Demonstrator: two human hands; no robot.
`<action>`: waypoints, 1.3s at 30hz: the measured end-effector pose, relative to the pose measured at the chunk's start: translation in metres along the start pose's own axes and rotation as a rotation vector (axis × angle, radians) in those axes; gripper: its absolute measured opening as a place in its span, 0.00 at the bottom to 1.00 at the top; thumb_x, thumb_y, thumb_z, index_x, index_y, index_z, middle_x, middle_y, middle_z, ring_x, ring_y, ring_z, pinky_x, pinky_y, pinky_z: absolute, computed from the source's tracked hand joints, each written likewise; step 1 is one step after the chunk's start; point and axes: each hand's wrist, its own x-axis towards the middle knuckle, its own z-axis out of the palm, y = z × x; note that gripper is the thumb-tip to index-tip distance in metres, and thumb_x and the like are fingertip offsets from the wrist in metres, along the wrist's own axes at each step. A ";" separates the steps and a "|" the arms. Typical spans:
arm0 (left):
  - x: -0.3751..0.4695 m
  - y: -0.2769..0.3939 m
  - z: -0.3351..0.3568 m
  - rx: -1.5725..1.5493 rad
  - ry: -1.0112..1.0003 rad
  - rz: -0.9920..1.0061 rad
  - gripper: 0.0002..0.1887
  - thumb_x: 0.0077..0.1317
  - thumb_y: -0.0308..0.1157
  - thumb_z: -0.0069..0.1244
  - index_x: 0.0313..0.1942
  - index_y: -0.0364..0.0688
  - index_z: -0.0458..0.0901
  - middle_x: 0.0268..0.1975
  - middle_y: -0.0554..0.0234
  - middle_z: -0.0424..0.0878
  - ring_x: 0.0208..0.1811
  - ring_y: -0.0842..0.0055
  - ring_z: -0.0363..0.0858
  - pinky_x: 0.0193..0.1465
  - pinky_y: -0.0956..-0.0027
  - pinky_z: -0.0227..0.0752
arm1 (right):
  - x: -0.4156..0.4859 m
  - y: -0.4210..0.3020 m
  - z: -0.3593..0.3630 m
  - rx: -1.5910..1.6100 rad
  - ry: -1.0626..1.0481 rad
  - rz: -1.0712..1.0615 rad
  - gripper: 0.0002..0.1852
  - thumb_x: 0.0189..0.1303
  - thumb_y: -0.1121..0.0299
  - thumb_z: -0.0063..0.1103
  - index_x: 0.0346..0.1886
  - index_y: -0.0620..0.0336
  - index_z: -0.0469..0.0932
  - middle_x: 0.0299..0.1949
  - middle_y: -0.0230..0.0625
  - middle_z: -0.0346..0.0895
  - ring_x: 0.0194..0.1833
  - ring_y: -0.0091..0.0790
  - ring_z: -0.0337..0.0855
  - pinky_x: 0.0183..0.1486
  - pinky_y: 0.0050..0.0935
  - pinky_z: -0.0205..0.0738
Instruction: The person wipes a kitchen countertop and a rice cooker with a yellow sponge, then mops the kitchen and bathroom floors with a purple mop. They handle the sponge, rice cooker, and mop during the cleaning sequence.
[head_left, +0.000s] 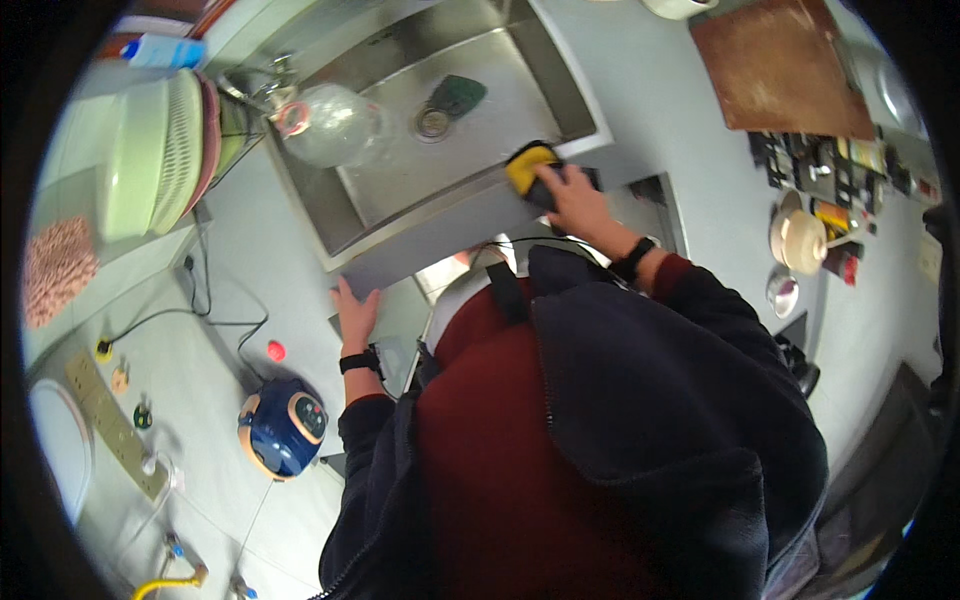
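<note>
A yellow and black cleaning cloth (531, 166) is held in my right hand (581, 201) against the front edge of a stainless steel sink (465, 171), towards its right corner. Below the sink's left front corner, my left hand (355, 313) touches the counter's front edge (352, 289) with its fingers apart and nothing in it. Inside the sink, a dark green scouring pad (459, 96) lies beside the round drain strainer (433, 124). A large clear plastic bottle (337, 124) with a red neck ring leans at the sink's left side, near the metal faucet (281, 71).
Green basins (139, 161) stand stacked left of the sink. A blue rice cooker (283, 429) with a black cord sits further left. On the right are a brown board (780, 67), a lidded cream pot (801, 240) and a small metal cup (782, 294). An open drawer (645, 210) adjoins my right wrist.
</note>
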 end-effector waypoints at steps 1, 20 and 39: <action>0.002 0.002 0.004 0.061 -0.005 -0.024 0.50 0.57 0.45 0.60 0.72 0.33 0.47 0.70 0.19 0.46 0.74 0.36 0.41 0.75 0.51 0.43 | -0.001 -0.005 0.001 -0.002 -0.035 -0.048 0.44 0.45 0.65 0.73 0.67 0.38 0.60 0.50 0.46 0.66 0.53 0.52 0.73 0.50 0.46 0.76; 0.003 0.015 -0.017 0.211 -0.114 -0.047 0.50 0.57 0.47 0.59 0.72 0.37 0.48 0.69 0.22 0.52 0.74 0.47 0.51 0.72 0.57 0.52 | -0.300 0.277 0.052 0.261 0.592 1.704 0.43 0.53 0.48 0.63 0.69 0.56 0.59 0.59 0.58 0.71 0.62 0.57 0.71 0.65 0.44 0.64; 0.021 0.005 -0.016 0.292 -0.214 -0.048 0.58 0.52 0.54 0.59 0.73 0.38 0.41 0.69 0.14 0.45 0.70 0.39 0.57 0.70 0.54 0.54 | -0.049 0.148 -0.021 -0.267 0.450 0.835 0.44 0.50 0.57 0.70 0.71 0.32 0.55 0.57 0.48 0.62 0.60 0.52 0.65 0.56 0.52 0.68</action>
